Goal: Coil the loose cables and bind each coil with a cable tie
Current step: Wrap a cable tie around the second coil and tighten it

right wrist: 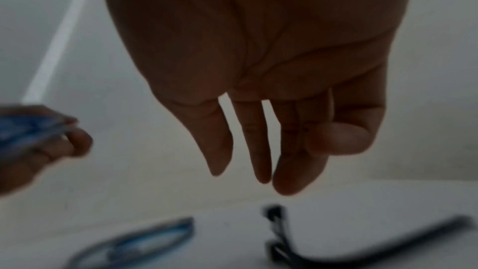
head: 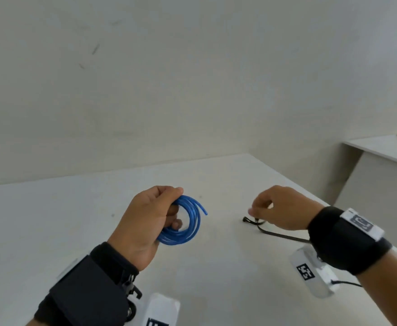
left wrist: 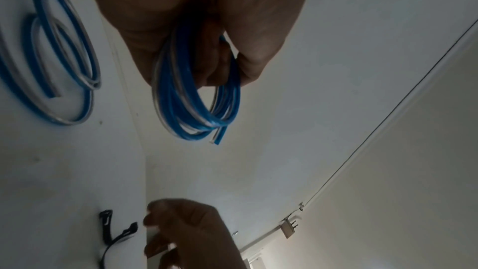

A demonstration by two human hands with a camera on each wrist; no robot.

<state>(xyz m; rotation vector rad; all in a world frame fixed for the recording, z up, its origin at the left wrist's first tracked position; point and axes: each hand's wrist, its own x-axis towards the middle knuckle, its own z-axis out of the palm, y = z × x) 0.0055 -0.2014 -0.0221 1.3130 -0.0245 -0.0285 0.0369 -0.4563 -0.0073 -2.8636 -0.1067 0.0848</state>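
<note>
My left hand (head: 176, 208) grips a small blue cable coil (head: 190, 222) and holds it above the white table (head: 51, 220), with one cut end sticking out to the right. The left wrist view shows my fingers curled through the blue coil (left wrist: 196, 105). Black cable ties (head: 272, 232) lie on the table near its right edge. My right hand (head: 255, 210) hovers just over their heads. In the right wrist view my right hand (right wrist: 284, 161) points its fingers down, holding nothing, above the black cable ties (right wrist: 276, 230).
A blue loop shape (left wrist: 51, 48) shows on the glossy tabletop under the coil. I cannot tell whether it is a reflection or a second cable. The table's right edge runs diagonally close to my right wrist. Another white desk (head: 385, 147) stands at the far right.
</note>
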